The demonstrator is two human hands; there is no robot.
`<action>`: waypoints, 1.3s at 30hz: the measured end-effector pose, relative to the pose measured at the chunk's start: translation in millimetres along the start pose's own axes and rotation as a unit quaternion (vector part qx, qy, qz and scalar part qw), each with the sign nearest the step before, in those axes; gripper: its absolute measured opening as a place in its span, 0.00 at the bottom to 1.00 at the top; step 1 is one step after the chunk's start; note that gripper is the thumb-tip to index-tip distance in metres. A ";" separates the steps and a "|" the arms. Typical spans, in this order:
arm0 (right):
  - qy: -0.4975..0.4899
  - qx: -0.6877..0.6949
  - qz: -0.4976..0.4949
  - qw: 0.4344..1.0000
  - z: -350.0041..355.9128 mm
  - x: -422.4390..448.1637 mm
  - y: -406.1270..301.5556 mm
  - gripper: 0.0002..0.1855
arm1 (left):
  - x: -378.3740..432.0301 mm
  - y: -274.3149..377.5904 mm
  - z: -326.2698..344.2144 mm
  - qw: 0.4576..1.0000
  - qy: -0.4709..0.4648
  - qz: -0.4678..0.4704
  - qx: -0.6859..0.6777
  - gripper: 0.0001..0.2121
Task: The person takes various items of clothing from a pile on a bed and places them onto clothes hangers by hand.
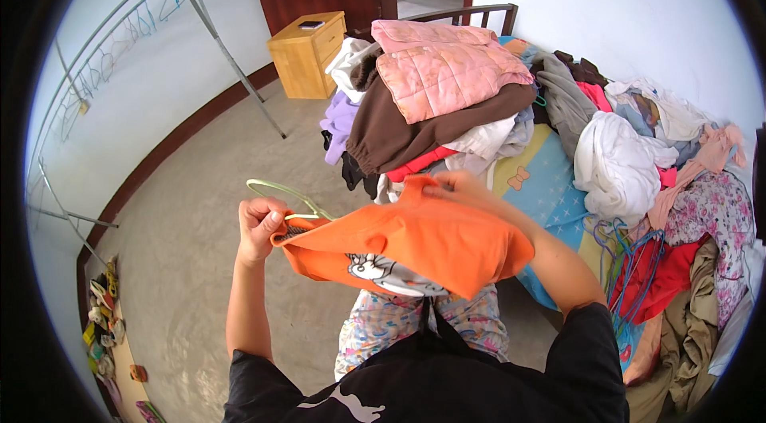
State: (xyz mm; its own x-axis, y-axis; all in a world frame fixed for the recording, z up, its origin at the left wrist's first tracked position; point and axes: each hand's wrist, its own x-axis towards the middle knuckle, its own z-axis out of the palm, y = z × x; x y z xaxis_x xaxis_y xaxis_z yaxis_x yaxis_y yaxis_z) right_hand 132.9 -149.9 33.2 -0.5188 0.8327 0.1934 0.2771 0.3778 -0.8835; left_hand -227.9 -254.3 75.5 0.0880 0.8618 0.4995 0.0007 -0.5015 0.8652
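Observation:
An orange garment [431, 237] with a grey and white cartoon print hangs stretched between my hands, in front of my lap. My left hand [261, 225] pinches its left end, where the opening shows a dark patterned edge. A pale green clothes hanger [293, 189] sticks out of that opening beside my left fingers; its lower part is hidden in the cloth. My right hand [458, 186], slightly blurred, grips the upper right edge of the garment.
Ahead, a clothes pile topped by a pink quilted garment [449, 76] lies on the bed [538, 183]. More clothes and a bundle of hangers [634, 267] lie at the right. A wooden nightstand [302, 64] and a metal clothes rack [209, 28] stand further off; shoes [103, 315] lie lower left.

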 end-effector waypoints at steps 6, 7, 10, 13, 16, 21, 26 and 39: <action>0.045 -0.045 -0.094 0.994 -32.0 -10.6 -1.6 0.16 | -1.9 -9.6 -14.9 0.984 0.094 -0.131 -0.071 0.13; 0.079 0.282 0.014 0.956 -31.7 -20.0 -24.8 0.17 | -4.1 -8.7 -16.6 0.967 0.162 -0.180 -0.075 0.13; 0.114 0.461 -0.024 0.879 -38.9 -40.2 -68.8 0.16 | -9.5 -11.8 -13.2 0.957 0.199 -0.186 -0.097 0.12; 0.140 0.258 -0.077 0.953 -26.7 -51.0 -62.7 0.14 | -6.7 -1.6 5.6 0.955 0.197 -0.202 -0.088 0.14; 0.225 0.052 -0.002 0.973 -42.2 -53.8 -51.8 0.10 | -3.1 9.6 10.0 0.965 0.166 -0.197 -0.054 0.15; 0.350 0.175 -0.117 0.913 -77.4 -22.6 -31.4 0.07 | -13.1 11.1 -18.8 0.967 0.073 -0.242 -0.020 0.15; 0.298 -0.041 -0.026 0.953 -46.2 6.7 -4.1 0.08 | -21.0 9.4 -29.2 0.959 0.045 -0.260 -0.105 0.15; 0.045 0.103 -0.180 0.977 62.9 -43.6 -120.7 0.18 | -23.0 40.2 73.1 0.933 0.273 0.014 -0.233 0.18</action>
State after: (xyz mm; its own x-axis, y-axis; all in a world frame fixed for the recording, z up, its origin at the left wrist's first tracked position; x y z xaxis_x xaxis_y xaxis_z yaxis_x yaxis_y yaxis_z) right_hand 71.2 -257.3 104.6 -0.4762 0.6966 0.5366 -0.0837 0.5716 -0.8163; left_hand -157.1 -299.8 95.5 -0.4387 0.8230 0.3609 -0.4393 -0.5467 0.7128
